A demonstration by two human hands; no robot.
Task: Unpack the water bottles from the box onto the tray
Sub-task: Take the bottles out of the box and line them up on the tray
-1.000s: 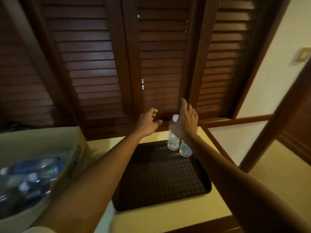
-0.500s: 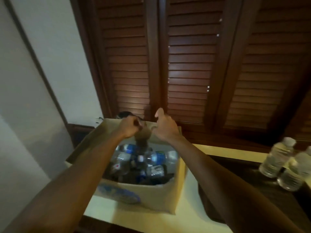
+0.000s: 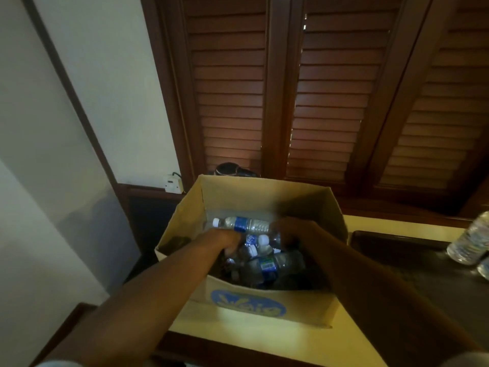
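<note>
While both my arms reach down into the cardboard box [image 3: 264, 308] on the bench [image 3: 238, 340], my left hand [image 3: 225, 241] curls among the water bottles [image 3: 267, 266] lying inside, though I cannot tell whether it grips one. One bottle [image 3: 244, 224] lies along the far wall. My right hand [image 3: 296, 231] is blurred, its grasp unclear. Further right, the dark tray [image 3: 397, 250] carries two upright bottles [image 3: 469, 241] at the frame's edge.

The head camera looks steeply down, close over the open box [image 3: 254, 197], facing louvred shutters [image 3: 325, 88].
</note>
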